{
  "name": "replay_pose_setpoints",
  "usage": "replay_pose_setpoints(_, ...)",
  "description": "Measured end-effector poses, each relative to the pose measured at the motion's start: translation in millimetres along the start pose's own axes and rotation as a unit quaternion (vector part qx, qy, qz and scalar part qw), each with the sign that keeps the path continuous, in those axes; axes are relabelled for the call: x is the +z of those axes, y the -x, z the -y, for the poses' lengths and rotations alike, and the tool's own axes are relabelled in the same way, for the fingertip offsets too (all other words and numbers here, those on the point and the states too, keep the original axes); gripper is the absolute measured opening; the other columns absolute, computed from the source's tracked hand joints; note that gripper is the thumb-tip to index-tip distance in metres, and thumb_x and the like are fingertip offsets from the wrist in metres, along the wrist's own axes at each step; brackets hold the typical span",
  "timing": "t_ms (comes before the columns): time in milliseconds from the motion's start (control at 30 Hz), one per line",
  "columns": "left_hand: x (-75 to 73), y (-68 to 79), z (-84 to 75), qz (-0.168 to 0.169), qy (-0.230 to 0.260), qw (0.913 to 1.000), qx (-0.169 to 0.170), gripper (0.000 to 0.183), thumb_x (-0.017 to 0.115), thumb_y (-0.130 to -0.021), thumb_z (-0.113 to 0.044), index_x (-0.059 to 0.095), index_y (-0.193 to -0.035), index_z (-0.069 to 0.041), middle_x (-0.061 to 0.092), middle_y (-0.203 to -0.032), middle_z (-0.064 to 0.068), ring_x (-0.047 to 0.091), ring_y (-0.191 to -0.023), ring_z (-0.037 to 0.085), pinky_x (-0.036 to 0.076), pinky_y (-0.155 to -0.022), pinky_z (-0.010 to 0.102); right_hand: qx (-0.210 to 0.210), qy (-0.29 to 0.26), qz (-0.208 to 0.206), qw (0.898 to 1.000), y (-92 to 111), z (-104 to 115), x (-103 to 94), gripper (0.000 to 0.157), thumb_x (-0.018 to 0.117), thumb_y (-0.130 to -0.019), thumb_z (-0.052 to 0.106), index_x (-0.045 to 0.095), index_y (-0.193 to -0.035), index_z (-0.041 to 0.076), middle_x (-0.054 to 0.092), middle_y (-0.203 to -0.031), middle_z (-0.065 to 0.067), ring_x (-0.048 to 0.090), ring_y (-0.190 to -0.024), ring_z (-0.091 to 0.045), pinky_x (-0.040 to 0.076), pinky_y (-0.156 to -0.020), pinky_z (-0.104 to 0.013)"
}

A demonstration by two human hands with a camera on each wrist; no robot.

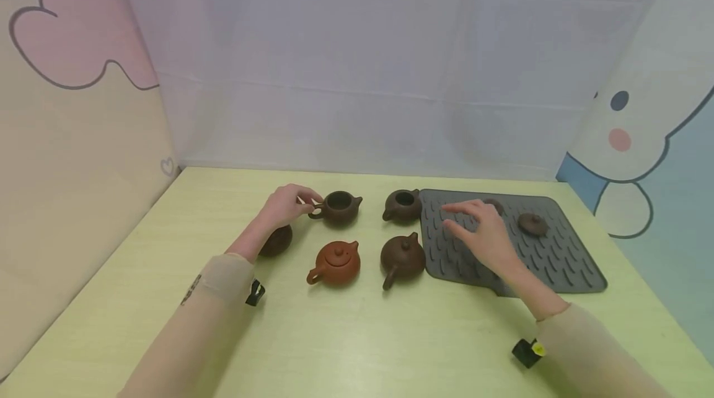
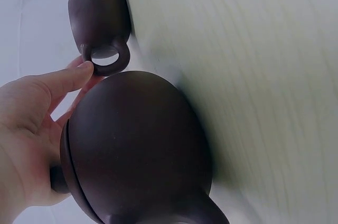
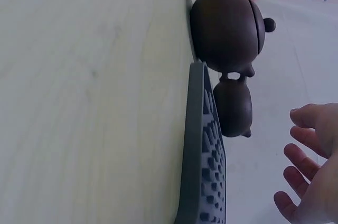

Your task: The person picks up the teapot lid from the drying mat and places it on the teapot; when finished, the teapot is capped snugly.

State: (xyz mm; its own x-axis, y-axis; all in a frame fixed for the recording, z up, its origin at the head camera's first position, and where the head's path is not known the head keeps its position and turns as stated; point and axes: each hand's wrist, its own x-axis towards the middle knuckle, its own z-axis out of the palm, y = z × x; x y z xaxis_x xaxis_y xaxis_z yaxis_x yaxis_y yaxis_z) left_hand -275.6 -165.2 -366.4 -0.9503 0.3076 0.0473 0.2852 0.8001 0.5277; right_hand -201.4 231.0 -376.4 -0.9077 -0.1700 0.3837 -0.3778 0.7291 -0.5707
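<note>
My left hand (image 1: 288,204) pinches the handle of a dark brown lidless teapot (image 1: 341,219) at the back; in the left wrist view the thumb (image 2: 79,77) lies against that handle. Under my left wrist stands a dark lidded teapot (image 2: 137,145), partly hidden by the arm in the head view. My right hand (image 1: 484,238) hovers over the grey ridged mat (image 1: 558,271), fingers spread and holding nothing. Two dark lids lie on the mat: one lid (image 1: 533,224) in plain sight, the other lid (image 1: 493,206) partly behind my right hand.
Another dark lidless teapot (image 1: 409,209) stands by the mat's back left corner. In front of it is a dark lidded teapot (image 1: 403,260) touching or nearly touching the mat. A reddish-brown lidded teapot (image 1: 341,266) stands to its left. White sheeting (image 1: 362,75) hangs behind the table.
</note>
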Motion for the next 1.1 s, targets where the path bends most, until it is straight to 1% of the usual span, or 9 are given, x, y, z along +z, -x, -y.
replay_pose_setpoints(200,-0.6,0.4,-0.7,0.002,0.003,1.0,-0.006,0.025,0.064,-0.093,-0.01,0.074,-0.115,-0.016,0.074,-0.101,0.009,0.066,-0.089,0.024,0.046,-0.067,0.027,0.007,0.001,-0.035,0.999,-9,-20,-12.9,0.033,0.068,-0.093,0.015,0.066,-0.126,0.008,0.065,-0.121,-0.019,0.055,-0.115,-0.037,0.044,-0.097,-0.059)
replay_pose_setpoints(367,-0.7,-0.5,-0.4,0.002,0.006,1.0,-0.003,0.025,0.063,-0.093,-0.009,0.074,-0.114,-0.015,0.075,-0.1,0.009,0.066,-0.087,0.024,0.046,-0.067,0.027,0.023,0.019,-0.055,0.998,-16,-37,-19.5,0.034,0.067,-0.094,0.015,0.065,-0.127,0.005,0.065,-0.119,-0.021,0.059,-0.107,-0.037,0.049,-0.09,-0.057)
replay_pose_setpoints(467,-0.3,-1.0,0.4,0.002,0.009,1.0,0.004,0.025,0.063,-0.092,-0.008,0.074,-0.114,-0.014,0.075,-0.1,0.01,0.066,-0.086,0.024,0.045,-0.066,0.026,0.041,0.033,-0.06,0.997,-20,-46,-24.2,0.036,0.066,-0.095,0.016,0.064,-0.128,0.004,0.063,-0.119,-0.023,0.058,-0.109,-0.04,0.048,-0.091,-0.058)
replay_pose_setpoints(533,-0.1,-1.1,0.8,0.002,0.012,0.9999,0.006,0.025,0.063,-0.092,-0.007,0.074,-0.114,-0.013,0.075,-0.099,0.011,0.066,-0.085,0.023,0.045,-0.066,0.026,0.054,0.044,-0.062,0.996,-24,-53,-27.7,0.037,0.064,-0.096,0.016,0.062,-0.13,0.002,0.062,-0.122,-0.025,0.056,-0.114,-0.043,0.045,-0.094,-0.06)
replay_pose_setpoints(667,0.2,-0.7,1.6,0.003,0.018,0.9998,0.007,0.025,0.062,-0.092,-0.005,0.074,-0.114,-0.012,0.074,-0.098,0.012,0.065,-0.082,0.023,0.044,-0.064,0.026,0.084,0.069,-0.057,0.992,-32,-68,-34.1,0.039,0.061,-0.098,0.018,0.059,-0.133,0.0,0.059,-0.127,-0.028,0.051,-0.121,-0.046,0.037,-0.102,-0.064)
replay_pose_setpoints(800,0.4,-0.6,1.2,0.003,0.022,0.9997,0.008,0.025,0.062,-0.092,-0.005,0.074,-0.113,-0.011,0.074,-0.098,0.012,0.064,-0.081,0.022,0.043,-0.063,0.025,0.111,0.081,-0.047,0.989,-37,-87,-39.1,0.041,0.057,-0.1,0.02,0.056,-0.135,-0.001,0.056,-0.13,-0.03,0.048,-0.124,-0.047,0.034,-0.104,-0.065)
replay_pose_setpoints(867,0.2,-0.5,0.4,0.002,0.023,0.9997,0.007,0.025,0.062,-0.092,-0.004,0.074,-0.113,-0.011,0.074,-0.098,0.012,0.064,-0.082,0.022,0.043,-0.063,0.025,0.113,0.086,-0.04,0.989,-38,-96,-41.4,0.04,0.056,-0.101,0.021,0.056,-0.135,-0.001,0.056,-0.131,-0.03,0.047,-0.125,-0.048,0.036,-0.104,-0.065)
replay_pose_setpoints(1000,0.4,-0.9,-0.2,0.001,0.024,0.9997,0.003,0.025,0.063,-0.091,-0.005,0.074,-0.113,-0.012,0.075,-0.098,0.012,0.065,-0.083,0.022,0.042,-0.063,0.025,0.1,0.099,-0.018,0.99,-38,-106,-45.1,0.037,0.057,-0.1,0.018,0.058,-0.132,-0.002,0.057,-0.132,-0.03,0.046,-0.127,-0.05,0.036,-0.103,-0.066)
replay_pose_setpoints(1100,1.0,-1.1,0.2,-0.001,0.022,0.9998,0.002,0.025,0.063,-0.091,-0.005,0.074,-0.113,-0.012,0.075,-0.098,0.012,0.065,-0.083,0.022,0.042,-0.063,0.025,0.112,0.113,0.005,0.987,-38,-109,-46.4,0.034,0.059,-0.099,0.018,0.062,-0.128,0.001,0.056,-0.135,-0.03,0.045,-0.127,-0.052,0.035,-0.103,-0.068)
